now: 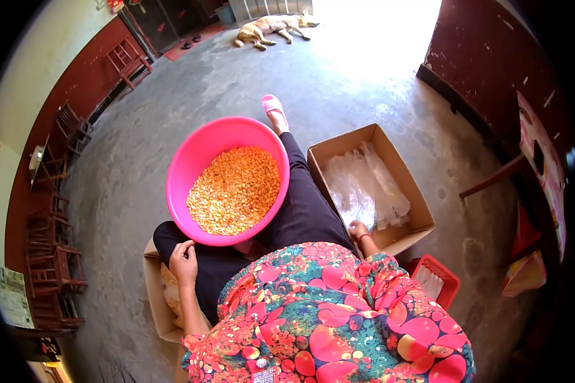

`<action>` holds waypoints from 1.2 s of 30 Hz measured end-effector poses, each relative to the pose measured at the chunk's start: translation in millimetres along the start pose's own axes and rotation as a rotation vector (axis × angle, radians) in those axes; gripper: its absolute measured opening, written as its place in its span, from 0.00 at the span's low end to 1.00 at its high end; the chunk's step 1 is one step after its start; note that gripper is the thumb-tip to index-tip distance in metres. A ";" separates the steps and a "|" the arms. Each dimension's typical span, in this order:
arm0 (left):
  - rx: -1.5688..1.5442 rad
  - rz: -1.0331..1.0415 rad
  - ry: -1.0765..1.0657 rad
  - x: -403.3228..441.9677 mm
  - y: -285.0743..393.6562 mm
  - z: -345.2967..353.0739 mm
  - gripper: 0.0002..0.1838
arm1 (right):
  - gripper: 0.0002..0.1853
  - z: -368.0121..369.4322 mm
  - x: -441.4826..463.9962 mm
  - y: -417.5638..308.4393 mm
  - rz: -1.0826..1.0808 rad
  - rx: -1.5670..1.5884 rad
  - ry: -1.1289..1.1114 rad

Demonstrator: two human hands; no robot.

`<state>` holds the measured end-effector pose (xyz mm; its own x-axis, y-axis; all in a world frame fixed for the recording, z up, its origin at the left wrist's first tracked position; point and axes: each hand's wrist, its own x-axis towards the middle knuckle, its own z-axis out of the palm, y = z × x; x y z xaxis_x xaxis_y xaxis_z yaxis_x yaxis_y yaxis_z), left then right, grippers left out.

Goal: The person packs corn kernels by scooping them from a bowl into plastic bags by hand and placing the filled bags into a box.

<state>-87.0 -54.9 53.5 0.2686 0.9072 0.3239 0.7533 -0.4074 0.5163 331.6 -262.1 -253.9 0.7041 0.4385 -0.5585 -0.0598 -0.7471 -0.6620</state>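
A pink basin (180,172) filled with orange-yellow corn kernels (236,191) rests tilted against my lap. Just below its near rim, by my bent knee, is my left hand (184,263), its fingers curled in and thumb near the index finger; anything between them is too small to see. On my right stands an open cardboard box (410,191) holding clear plastic bags (364,185). At its near left wall, beside the bags, my right hand (360,231) has its fingers drawn together. Whether they grip a bag edge is hidden.
A second cardboard box (156,297) with filled bags sits at my left. Behind the right box is a red basket (444,281). Wooden chairs (51,268) line the left wall, a table (546,166) stands right, and a dog (271,29) lies on the floor ahead.
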 end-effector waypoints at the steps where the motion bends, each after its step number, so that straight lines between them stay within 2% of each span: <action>1: 0.000 0.002 -0.001 0.2 0.0 0.0 0.05 | 0.08 -0.8 3.3 4.9 0.019 0.035 -0.163; 2: -0.002 0.000 -0.003 0.3 0.2 0.2 0.05 | 0.08 -5.8 -5.0 0.9 0.018 0.036 -0.162; 4: -0.005 -0.006 -0.002 0.2 0.5 0.0 0.05 | 0.07 -20.2 -33.2 -16.3 -0.070 -0.245 -0.086; 6: -0.005 -0.001 0.001 0.2 1.9 -1.0 0.05 | 0.06 -12.0 -17.9 6.2 -0.059 -0.202 -0.095; 8: -0.001 0.008 0.006 0.0 0.2 -0.3 0.05 | 0.07 -12.4 -13.6 14.5 -0.069 -0.028 0.178; 9: 0.002 0.022 0.011 0.1 -0.8 -0.2 0.05 | 0.07 -13.9 -6.7 21.5 -0.045 0.227 0.246; 10: 0.005 0.020 0.013 0.1 -1.4 -0.3 0.05 | 0.06 -16.5 16.8 42.0 -0.043 0.363 0.270; 11: -0.001 0.012 0.012 -0.1 -1.5 0.0 0.05 | 0.05 -35.3 8.1 30.3 0.005 0.591 0.242; 12: -0.006 0.006 0.010 -0.3 -1.1 0.5 0.05 | 0.04 -43.2 12.6 29.8 -0.075 0.757 0.362; 13: -0.006 0.005 0.010 -0.8 0.3 0.3 0.05 | 0.05 -58.1 9.6 16.0 -0.079 1.026 0.343; 14: -0.009 -0.013 0.004 -1.3 2.3 -0.4 0.05 | 0.04 -75.4 16.4 17.9 -0.134 1.041 0.349; 15: -0.011 -0.030 -0.002 -0.7 3.3 -1.1 0.05 | 0.05 -96.3 3.1 -5.0 -0.117 1.224 0.264; 16: -0.011 -0.029 -0.002 -0.3 1.4 -1.0 0.05 | 0.08 -114.7 -19.7 -36.8 -0.083 1.317 0.298; 18: -0.114 -0.044 -0.015 0.2 -7.6 1.6 0.06 | 0.11 -133.6 -7.9 -49.1 -0.228 1.301 0.240; 19: -0.116 -0.042 -0.015 0.8 -12.1 4.4 0.06 | 0.11 -142.3 -5.9 -56.9 -0.224 1.287 0.208; 21: -0.481 -0.183 0.082 2.9 -17.1 8.3 0.07 | 0.09 -154.9 -4.3 -77.8 -0.220 1.263 0.162; 22: -0.482 -0.183 0.084 3.5 -16.9 8.1 0.07 | 0.09 -156.6 -0.5 -86.7 -0.222 1.263 0.161; 24: -0.509 -0.244 0.142 7.7 -1.2 4.0 0.09 | 0.09 -159.0 -20.8 -129.5 -0.396 0.975 -0.031; 26: -0.616 -0.101 0.166 12.4 14.0 12.7 0.10 | 0.08 -157.8 -77.2 -197.6 -0.513 0.816 -0.222; 28: -0.577 0.020 0.023 15.2 50.5 9.6 0.15 | 0.08 -153.2 -127.9 -255.2 -0.587 0.624 -0.409; 30: -0.675 0.012 -0.206 14.6 98.0 5.2 0.27 | 0.08 -137.4 -173.7 -302.1 -0.638 0.592 -0.599; 32: -0.682 0.194 -0.355 16.0 128.1 13.6 0.38 | 0.08 -115.2 -201.8 -331.3 -0.782 0.493 -0.788; 36: -0.970 0.287 -0.659 19.1 155.7 28.7 0.34 | 0.10 -67.1 -253.1 -367.8 -0.875 0.527 -1.130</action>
<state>52.6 -98.0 117.3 0.8199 0.5352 0.2032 -0.0717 -0.2561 0.9640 222.9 -131.9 164.5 -0.2278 0.9577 0.1756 -0.3344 0.0924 -0.9379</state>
